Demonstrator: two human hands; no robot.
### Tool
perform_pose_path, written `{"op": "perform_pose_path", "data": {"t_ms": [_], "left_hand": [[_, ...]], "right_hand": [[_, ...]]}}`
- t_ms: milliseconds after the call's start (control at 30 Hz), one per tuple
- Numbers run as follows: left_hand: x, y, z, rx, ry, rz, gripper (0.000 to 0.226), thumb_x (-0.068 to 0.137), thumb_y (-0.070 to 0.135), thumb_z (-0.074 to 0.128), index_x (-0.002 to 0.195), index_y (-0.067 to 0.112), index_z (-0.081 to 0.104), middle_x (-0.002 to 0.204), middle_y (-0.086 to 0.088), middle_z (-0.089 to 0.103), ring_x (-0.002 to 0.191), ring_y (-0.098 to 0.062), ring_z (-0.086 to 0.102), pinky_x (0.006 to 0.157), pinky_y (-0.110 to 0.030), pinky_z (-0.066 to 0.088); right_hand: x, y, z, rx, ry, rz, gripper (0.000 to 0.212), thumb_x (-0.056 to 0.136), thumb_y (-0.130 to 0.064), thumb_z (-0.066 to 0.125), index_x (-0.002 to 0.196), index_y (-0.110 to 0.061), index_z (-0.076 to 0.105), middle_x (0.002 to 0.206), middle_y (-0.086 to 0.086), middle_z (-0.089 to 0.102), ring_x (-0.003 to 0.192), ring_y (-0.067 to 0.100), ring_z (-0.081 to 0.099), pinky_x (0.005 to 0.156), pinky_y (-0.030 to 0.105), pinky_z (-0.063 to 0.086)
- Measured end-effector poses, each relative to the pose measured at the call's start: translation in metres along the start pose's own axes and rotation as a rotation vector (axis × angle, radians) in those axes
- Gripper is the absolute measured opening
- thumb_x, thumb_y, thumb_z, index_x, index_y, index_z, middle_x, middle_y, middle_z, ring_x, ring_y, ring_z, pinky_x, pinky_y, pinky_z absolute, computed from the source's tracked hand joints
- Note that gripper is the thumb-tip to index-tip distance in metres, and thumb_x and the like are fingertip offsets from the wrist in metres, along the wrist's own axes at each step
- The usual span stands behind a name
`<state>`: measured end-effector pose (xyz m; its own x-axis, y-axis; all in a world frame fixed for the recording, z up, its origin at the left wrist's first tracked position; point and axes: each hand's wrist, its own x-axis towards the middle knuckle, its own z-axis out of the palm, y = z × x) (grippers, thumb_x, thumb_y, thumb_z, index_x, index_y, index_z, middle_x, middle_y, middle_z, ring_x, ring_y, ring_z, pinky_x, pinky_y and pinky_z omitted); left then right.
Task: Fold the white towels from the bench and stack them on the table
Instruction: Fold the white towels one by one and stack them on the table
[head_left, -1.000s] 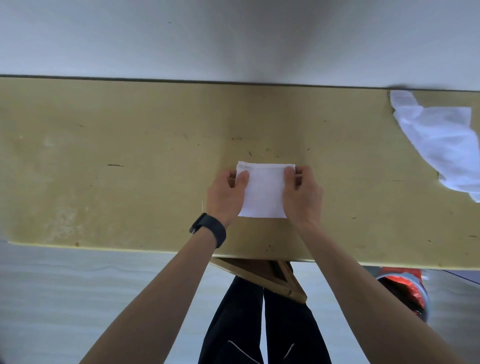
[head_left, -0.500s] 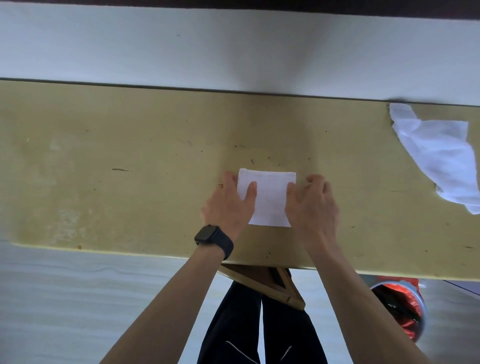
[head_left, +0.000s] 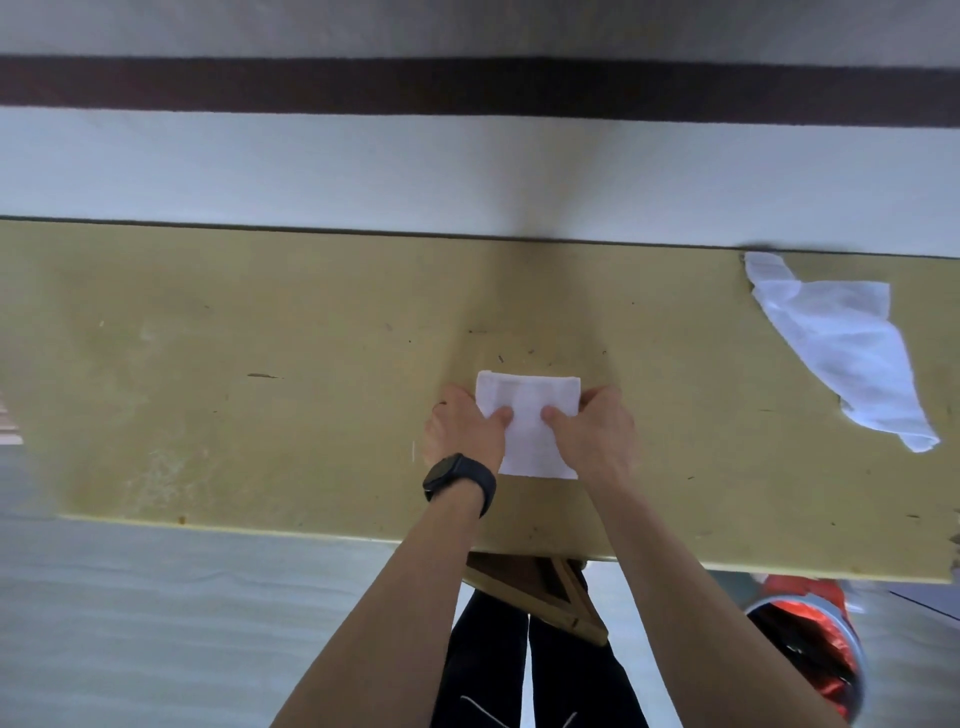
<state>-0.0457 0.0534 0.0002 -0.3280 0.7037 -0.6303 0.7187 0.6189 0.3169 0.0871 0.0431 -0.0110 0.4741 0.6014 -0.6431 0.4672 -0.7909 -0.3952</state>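
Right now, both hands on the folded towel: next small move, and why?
Probably lift it clear to stack: the folded towel looks compact, the left hand and right hand pinch its sides, thumbs on top. An unfolded towel still waits far right.

Both hands, left and right, reach forward side by side, thumbs pressed inward, fingers curled.

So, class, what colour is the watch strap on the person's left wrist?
Black: the wristwatch shows clearly in the head view.
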Motion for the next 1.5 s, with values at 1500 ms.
{"op": "perform_pose_path", "data": {"t_ms": [1500], "left_hand": [[-0.442, -0.193, -0.307, -0.700, 1.175, 0.565, 0.020, 0.102, 0.042, 0.041, 0.088, 0.028, 0.042, 0.060, 0.004, 0.055, 0.052, -0.011, 0.052, 0.048, -0.028, 0.037]], "right_hand": [[-0.517, -0.090, -0.118, 0.405, -0.069, -1.573, 0.024, 0.102, -0.038, 0.037, 0.107, -0.014, 0.043, 0.082, 0.003, 0.066, 0.078, 0.034, 0.062, 0.065, 0.040, 0.047]]}}
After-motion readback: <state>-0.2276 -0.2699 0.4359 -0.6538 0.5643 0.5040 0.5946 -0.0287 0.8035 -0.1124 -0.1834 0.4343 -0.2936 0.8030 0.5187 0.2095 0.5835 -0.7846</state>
